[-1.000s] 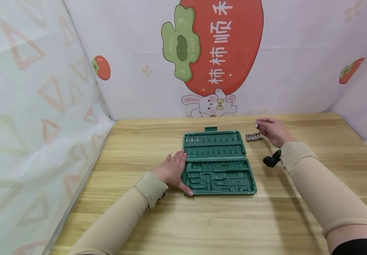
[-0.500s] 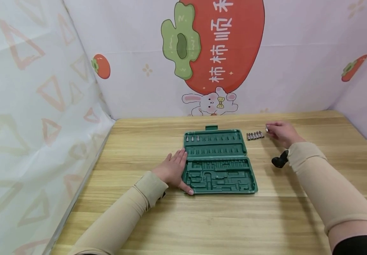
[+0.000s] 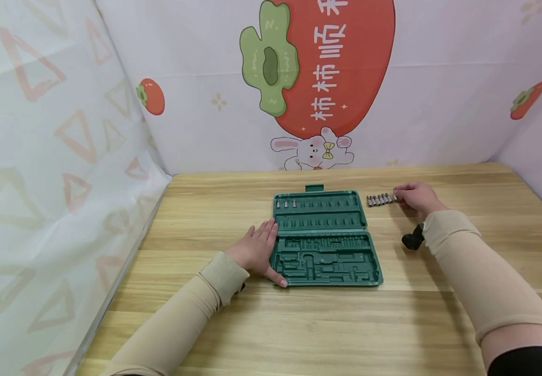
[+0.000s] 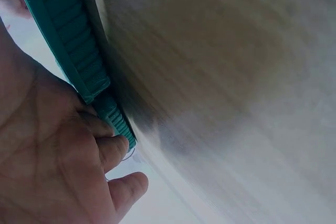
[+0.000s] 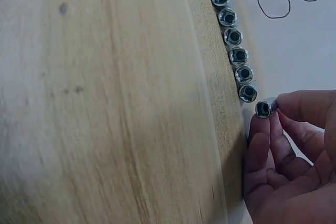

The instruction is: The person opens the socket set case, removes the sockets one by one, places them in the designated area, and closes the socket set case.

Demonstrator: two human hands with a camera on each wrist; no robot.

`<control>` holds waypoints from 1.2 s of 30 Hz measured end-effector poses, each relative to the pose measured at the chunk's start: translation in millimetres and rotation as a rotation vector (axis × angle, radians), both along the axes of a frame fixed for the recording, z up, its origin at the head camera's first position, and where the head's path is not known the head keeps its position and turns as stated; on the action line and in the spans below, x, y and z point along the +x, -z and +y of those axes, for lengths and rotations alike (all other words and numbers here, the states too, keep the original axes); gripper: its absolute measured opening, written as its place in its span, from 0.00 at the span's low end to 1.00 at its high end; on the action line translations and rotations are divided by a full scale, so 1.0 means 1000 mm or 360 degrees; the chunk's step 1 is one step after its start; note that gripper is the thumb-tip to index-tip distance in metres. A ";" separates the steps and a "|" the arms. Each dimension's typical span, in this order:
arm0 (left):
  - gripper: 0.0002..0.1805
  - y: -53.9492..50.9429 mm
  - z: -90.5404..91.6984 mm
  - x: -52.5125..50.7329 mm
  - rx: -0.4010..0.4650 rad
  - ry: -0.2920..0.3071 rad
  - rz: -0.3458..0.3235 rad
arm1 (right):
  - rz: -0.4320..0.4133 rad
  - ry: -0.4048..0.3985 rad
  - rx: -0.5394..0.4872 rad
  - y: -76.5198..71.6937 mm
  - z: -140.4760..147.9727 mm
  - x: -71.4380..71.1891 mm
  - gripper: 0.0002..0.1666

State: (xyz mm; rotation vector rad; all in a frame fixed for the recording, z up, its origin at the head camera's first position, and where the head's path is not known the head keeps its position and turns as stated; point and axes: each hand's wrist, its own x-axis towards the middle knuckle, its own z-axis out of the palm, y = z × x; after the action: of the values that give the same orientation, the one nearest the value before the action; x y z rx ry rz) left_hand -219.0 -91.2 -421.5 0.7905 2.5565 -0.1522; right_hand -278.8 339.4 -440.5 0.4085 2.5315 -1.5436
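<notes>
R hand (image 3: 417, 199) has thumb & fingertips pinched on one small metal socket piece (image 5: 263, 109), held at the R end of a row of six like pcs (image 5: 239, 45). R wrist view: round end w/ dark hole faces the cam; small gap btwn it & the nearest pc in the row. Can't tell if held pc touches the surface (image 3: 308, 329).

L hand (image 3: 255, 253) is laid out flat, fingers straight, no grip on anything; it's against the L edge of the green case (image 3: 320, 223), thumb on the near-L corner. L wrist view has fingers along the case's ribbed side.

Case lies unfolded flat on the wood-grain surface, L of the row. Far half: three pcs (image 3: 286, 203) in the leftmost slots of the back line. Near half: molded recesses, var. shapes.

Beige sleeves (image 3: 468, 261) on both arms; black wrist mount (image 3: 413, 239) under R wrist. Backdrop (image 3: 195, 136) behind: white cloth w/ red fruit & rabbit print.
</notes>
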 end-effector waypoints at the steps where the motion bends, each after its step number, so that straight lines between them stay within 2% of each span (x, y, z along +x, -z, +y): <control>1: 0.80 0.000 0.000 0.000 0.0004 0.0000 -0.0001 | -0.0009 0.0010 0.0016 0.000 0.000 0.000 0.27; 8: 0.80 -0.001 0.000 0.001 0.0023 -0.0013 -0.0002 | -0.0011 -0.0012 0.0237 0.000 -0.009 -0.001 0.26; 14: 0.80 -0.001 0.000 0.000 0.0040 -0.0023 -0.0007 | 0.0019 -0.0039 0.0347 -0.002 -0.014 0.002 0.26; 25: 0.80 -0.001 -0.001 0.001 0.0038 -0.0025 -0.0009 | 0.0045 -0.0031 0.0377 -0.002 -0.016 0.004 0.25; 36: 0.80 -0.002 0.001 0.001 0.0019 -0.0033 -0.0030 | -0.0003 -0.0017 0.0322 -0.001 -0.014 0.005 0.26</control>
State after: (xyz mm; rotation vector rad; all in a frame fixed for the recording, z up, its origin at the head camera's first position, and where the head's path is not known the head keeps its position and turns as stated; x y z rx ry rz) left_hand -218.1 -90.4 -419.3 0.7659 2.5493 -0.1229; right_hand -274.1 325.7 -439.1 0.4199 2.6933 -1.2864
